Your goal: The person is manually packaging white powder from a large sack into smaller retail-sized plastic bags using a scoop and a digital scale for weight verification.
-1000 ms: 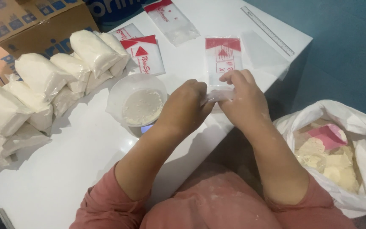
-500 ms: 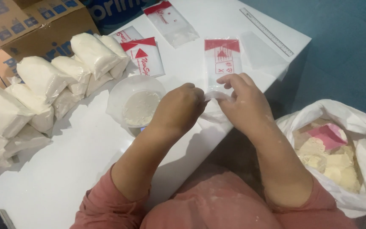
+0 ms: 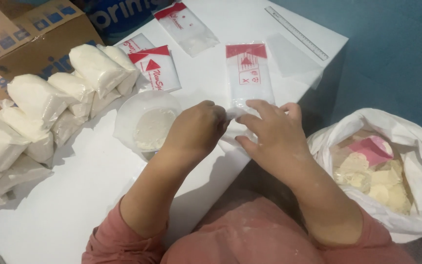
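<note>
I see my left hand [image 3: 196, 129] and right hand [image 3: 274, 134] both pinching the near open end of a flat clear plastic pouch with a red header [image 3: 247, 78], which lies empty on the white table [image 3: 74, 195]. Just left sits a round clear plastic bowl of white powder [image 3: 147, 124]. Judging by the row of filled white powder bags [image 3: 64, 98] further left and the empty red-topped pouches [image 3: 157, 66] beyond, packing is well along, with several left.

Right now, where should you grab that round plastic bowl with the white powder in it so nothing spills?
Grip the bowl by its rim on the bare far side, coming from above. It stands upright and open on the table, so a level lift probably keeps the powder in. The left hand covers its near-right edge, and filled bags crowd its left.
</note>
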